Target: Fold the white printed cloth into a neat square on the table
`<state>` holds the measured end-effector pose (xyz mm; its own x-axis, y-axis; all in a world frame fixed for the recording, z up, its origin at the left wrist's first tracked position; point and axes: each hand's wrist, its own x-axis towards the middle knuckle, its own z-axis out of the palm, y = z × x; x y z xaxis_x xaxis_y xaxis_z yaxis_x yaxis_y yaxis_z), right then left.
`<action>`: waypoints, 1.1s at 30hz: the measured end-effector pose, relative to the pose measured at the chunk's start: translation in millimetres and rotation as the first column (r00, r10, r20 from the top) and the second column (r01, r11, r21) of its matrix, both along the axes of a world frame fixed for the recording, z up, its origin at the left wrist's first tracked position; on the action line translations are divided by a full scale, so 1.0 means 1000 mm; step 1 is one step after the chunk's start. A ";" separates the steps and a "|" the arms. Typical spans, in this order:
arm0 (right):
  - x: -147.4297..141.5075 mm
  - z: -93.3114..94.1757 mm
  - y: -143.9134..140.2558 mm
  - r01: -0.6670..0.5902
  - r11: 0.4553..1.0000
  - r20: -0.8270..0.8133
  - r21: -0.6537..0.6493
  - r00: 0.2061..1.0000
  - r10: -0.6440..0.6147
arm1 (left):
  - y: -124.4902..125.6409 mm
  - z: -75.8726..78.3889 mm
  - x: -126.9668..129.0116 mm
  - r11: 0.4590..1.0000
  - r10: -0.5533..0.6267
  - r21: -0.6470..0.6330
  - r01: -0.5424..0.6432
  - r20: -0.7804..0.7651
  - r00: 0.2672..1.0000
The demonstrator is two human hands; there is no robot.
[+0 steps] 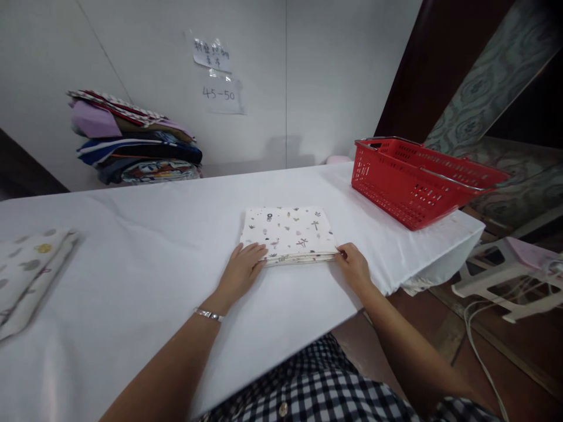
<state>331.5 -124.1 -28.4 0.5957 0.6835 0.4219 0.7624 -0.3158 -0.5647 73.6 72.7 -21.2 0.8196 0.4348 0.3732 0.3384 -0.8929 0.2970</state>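
Printed cloth (285,231): while I look down from my remote seat, it lies folded on the white-covered counter (145,264), the clock's centre for me, its layered edge at six o'clock.
Left hand (241,271): at eight o'clock, fingers over the near corner; I cannot tell whether the thumb closes that grip from beneath.
Right hand (354,268): at four o'clock, the grip pinched together on the other near corner.
Layered edge: I'd judge slipping the main risk; if the pinch takes only the upper layers, a pull would skew the fold. How many it holds, I can't see.
Loose cover: dragging the cloth could ruck it.
Red basket (409,181): at two o'clock, near the counter's end; a stray arm could nudge it off.
Spotted cloth (26,264): nine o'clock, well apart.
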 end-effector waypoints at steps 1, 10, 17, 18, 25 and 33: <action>0.001 -0.001 0.000 0.012 0.999 0.001 -0.030 1.000 -0.012 | 0.000 0.000 0.000 1.000 -0.002 0.003 0.002 0.000 1.000; -0.003 0.000 -0.005 -0.139 0.987 0.150 0.083 0.981 0.126 | 0.000 -0.001 0.000 1.000 -0.001 -0.001 0.001 0.002 1.000; -0.010 0.009 0.009 -0.275 0.961 0.253 -0.023 0.929 0.271 | -0.002 0.001 0.000 1.000 0.008 -0.017 -0.008 -0.014 1.000; -0.010 0.009 0.011 -0.273 0.961 0.253 -0.037 0.928 0.273 | -0.002 0.002 0.000 1.000 0.009 -0.024 -0.010 -0.014 1.000; -0.006 0.005 0.015 -0.268 0.959 0.247 -0.088 0.927 0.282 | -0.002 0.001 0.000 0.999 0.007 -0.047 -0.007 0.002 1.000; -0.008 -0.001 0.016 -0.272 0.962 0.204 0.003 0.942 0.265 | -0.001 0.000 0.000 0.998 0.008 -0.069 -0.008 0.002 1.000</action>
<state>323.1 -107.9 -29.5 0.2933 0.7914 0.5363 0.9145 -0.0688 -0.3986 73.5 71.4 -20.7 0.8150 0.4660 0.3445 0.3447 -0.8676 0.3583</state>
